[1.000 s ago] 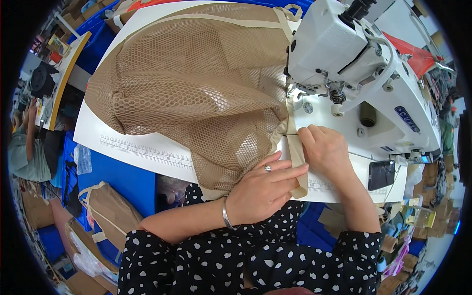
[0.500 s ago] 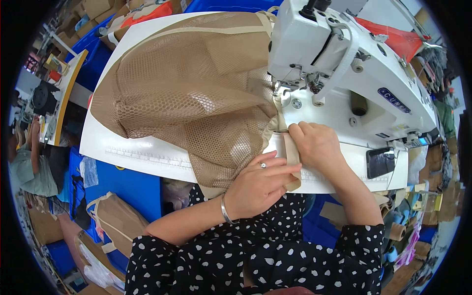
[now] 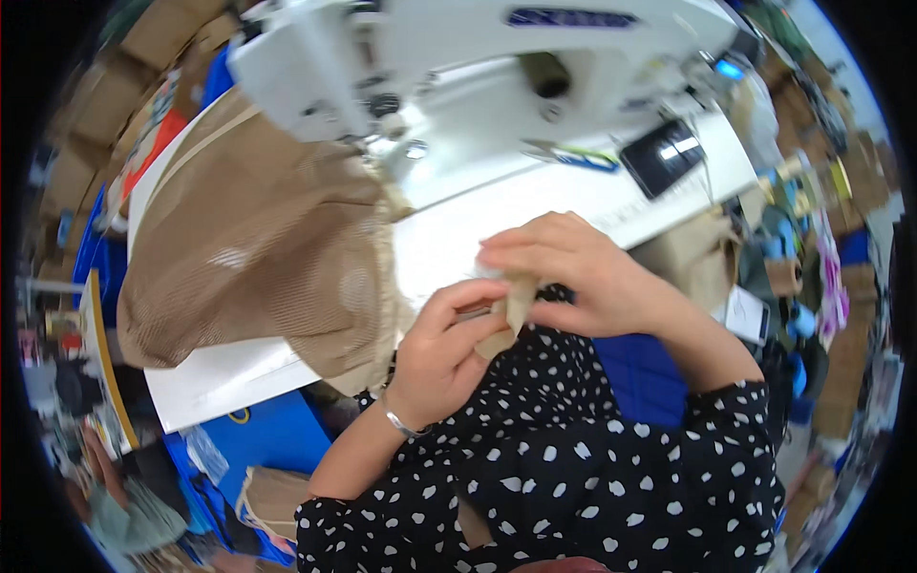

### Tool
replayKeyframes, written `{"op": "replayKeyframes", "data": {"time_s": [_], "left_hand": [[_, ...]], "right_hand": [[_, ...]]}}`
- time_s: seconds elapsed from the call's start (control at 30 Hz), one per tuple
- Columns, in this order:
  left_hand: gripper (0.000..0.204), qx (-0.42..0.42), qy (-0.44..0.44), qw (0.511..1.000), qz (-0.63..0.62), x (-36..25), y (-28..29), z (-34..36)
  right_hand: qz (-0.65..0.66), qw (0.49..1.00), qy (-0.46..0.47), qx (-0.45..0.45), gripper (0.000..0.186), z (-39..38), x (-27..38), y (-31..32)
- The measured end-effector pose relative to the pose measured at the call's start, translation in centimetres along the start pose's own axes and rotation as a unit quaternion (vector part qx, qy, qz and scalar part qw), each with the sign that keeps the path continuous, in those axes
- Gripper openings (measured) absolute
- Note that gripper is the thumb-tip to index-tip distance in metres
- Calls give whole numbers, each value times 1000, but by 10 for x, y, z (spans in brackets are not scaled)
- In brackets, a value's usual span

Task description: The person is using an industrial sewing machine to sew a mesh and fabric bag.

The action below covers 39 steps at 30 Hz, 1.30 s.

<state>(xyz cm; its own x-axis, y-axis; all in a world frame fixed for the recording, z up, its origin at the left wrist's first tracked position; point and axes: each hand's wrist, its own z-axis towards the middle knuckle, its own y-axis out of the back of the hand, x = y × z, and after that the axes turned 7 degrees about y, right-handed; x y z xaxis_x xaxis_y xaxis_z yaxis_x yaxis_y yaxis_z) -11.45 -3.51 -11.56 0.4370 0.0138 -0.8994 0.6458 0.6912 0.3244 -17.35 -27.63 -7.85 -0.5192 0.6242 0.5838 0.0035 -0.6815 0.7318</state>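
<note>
A short beige fabric strip is held between my two hands, near the table's front edge. My left hand pinches its left end. My right hand closes over its upper right part, the fingertips slightly blurred by motion. To the left, a brown mesh fabric piece with a beige bound edge lies across the table, apart from the strip. The edge of the mesh runs up under the head of the white sewing machine, where the needle area is too blurred to make out.
Scissors with green and blue handles lie on the white table beside a black phone. A dark thread spool is by the machine arm. A blue bin stands below left. Another person sits at far left.
My hands have lifted the beige strip off the table and brought it toward my body, away from the mesh. The view has turned right, and the scissors now show.
</note>
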Motion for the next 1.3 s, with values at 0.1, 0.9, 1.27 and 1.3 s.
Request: {"op": "replayKeyframes", "data": {"time_s": [0.1, 0.9, 1.27, 1.3], "left_hand": [[39, 24, -28, 990, 135, -11, 3, -2], [17, -156, 115, 895, 403, 14, 83, 39], [22, -68, -126, 799, 583, 16, 106, 72], [22, -52, -90, 807, 582, 17, 107, 72]], "right_hand": [[-22, 999, -15, -39, 33, -26, -3, -20], [24, 993, 106, -47, 24, 119, -61, -47], [91, 995, 46, -3, 20, 134, -79, -50], [83, 995, 52, -4, 21, 133, -79, -49]]}}
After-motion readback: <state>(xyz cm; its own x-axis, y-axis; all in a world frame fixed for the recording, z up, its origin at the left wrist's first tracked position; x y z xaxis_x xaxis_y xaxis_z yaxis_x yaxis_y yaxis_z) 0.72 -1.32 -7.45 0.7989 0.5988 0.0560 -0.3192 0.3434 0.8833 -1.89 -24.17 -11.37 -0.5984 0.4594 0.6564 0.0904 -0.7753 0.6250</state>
